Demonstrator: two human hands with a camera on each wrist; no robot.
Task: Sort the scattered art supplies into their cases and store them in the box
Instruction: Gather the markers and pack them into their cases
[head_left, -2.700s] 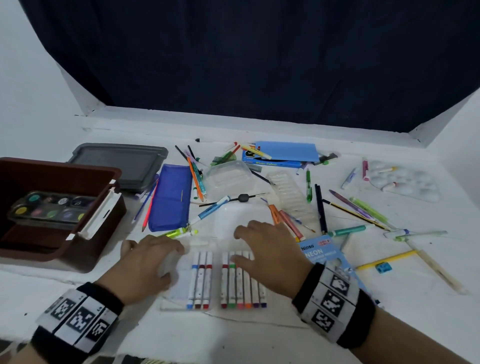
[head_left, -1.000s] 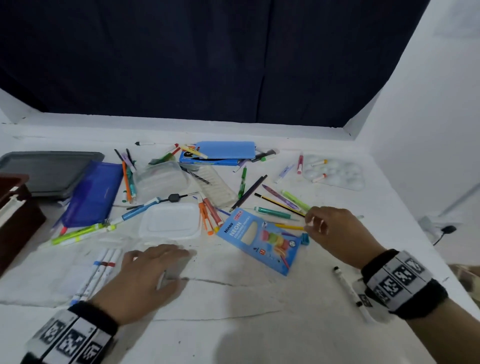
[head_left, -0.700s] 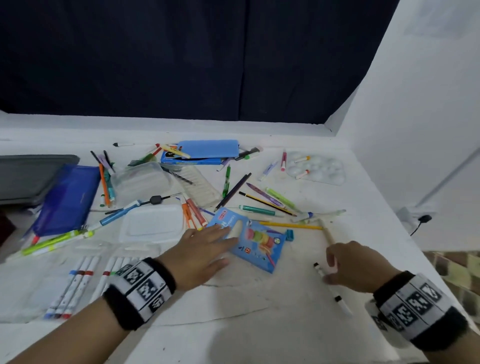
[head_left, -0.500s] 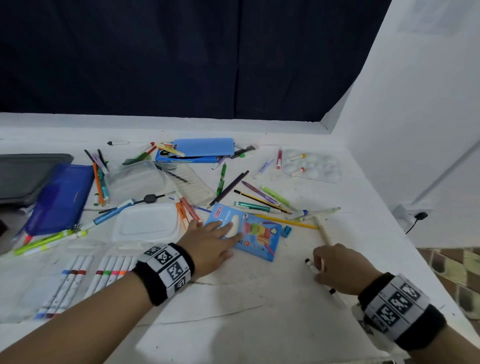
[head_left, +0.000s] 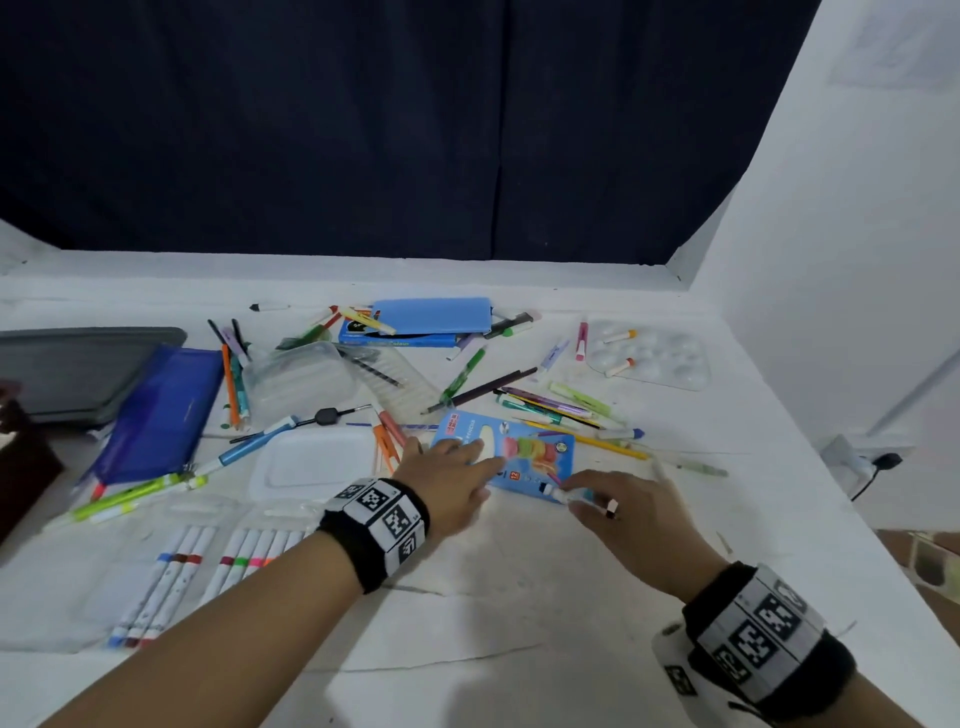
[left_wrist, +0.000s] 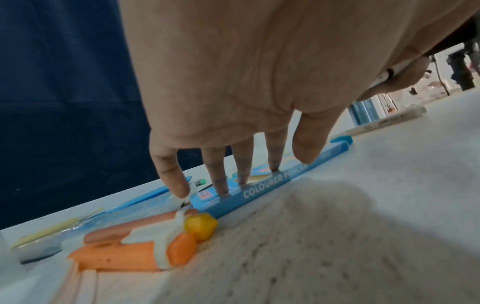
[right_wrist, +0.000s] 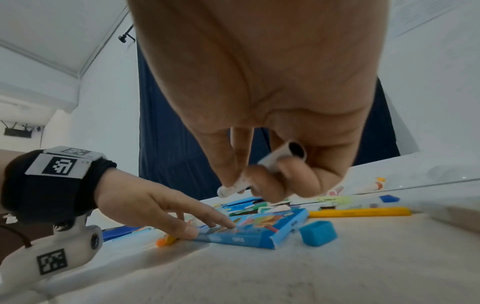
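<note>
A person's 2 hands work low over a white table (head_left: 519, 597) strewn with art supplies. The left hand (head_left: 449, 480) lies with straight fingers pressing flat on the near-left end of a blue coloured pencil box (head_left: 524, 457), whose long axis runs from left to right and slightly toward the person. The right hand (head_left: 621, 506), just beside the box's near-right end, has its fingers curled around a white marker (right_wrist: 275, 166), tip pointing left toward the box. Both hands are close together; the left is the one on the box. A small blue sharpener (right_wrist: 318, 233) sits just right of the box, orange markers (left_wrist: 130, 250) touch its left end, and a yellow pencil (head_left: 608, 446) with other pens crowds its far side. A clear case of markers (head_left: 208, 566) lies well apart to the left, likely where the held marker belongs.
</note>
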